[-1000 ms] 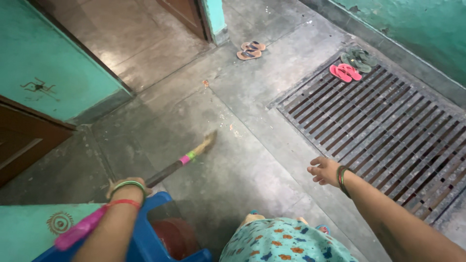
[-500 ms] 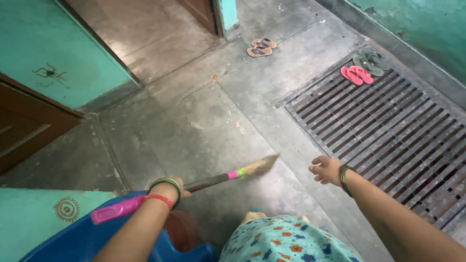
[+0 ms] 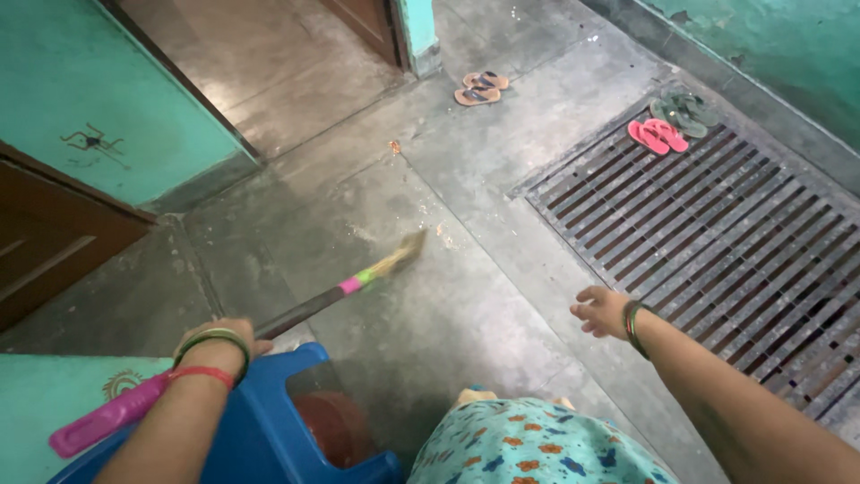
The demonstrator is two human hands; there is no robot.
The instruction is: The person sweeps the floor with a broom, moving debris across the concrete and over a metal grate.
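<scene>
My left hand (image 3: 235,334) grips a long broom (image 3: 309,309) with a dark shaft, pink and green bands and a pink end sticking out behind my wrist. Its straw head (image 3: 400,254) is blurred over the grey concrete floor (image 3: 466,296). Small bits of debris (image 3: 428,215) lie on the floor near the straw head. My right hand (image 3: 602,311) hangs free over the floor with fingers apart, holding nothing. Bangles circle both wrists.
A blue plastic stool (image 3: 273,430) stands just under my left arm. A metal floor grate (image 3: 717,233) lies to the right, with pink sandals (image 3: 658,136) and green sandals (image 3: 685,109) on it. Brown sandals (image 3: 481,88) sit by a doorway. Teal walls and a brown door are at left.
The broom head swung to the right and then back up toward the middle of the floor. The view shifted slightly. My right hand stayed about where it was.
</scene>
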